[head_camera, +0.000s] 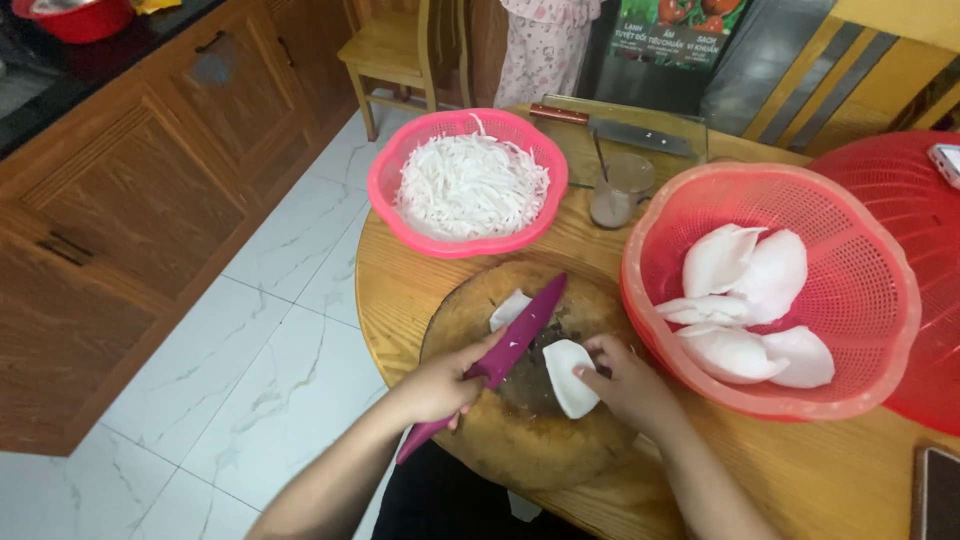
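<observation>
My left hand (440, 385) grips a magenta knife (520, 335), its blade lying across a round wooden cutting board (540, 450). My right hand (625, 380) holds a white curved coconut piece (568, 375) down on the board, just right of the blade. Another small white piece (508, 308) lies on the board on the far side of the blade.
A pink basket (467, 245) of white shreds stands behind the board. At the right, a larger pink basket (640, 290) holds several white coconut pieces. A glass with a spoon (620, 190), a cleaver (640, 135), a red basket (900, 190) and a wooden chair (395, 55) stand farther back.
</observation>
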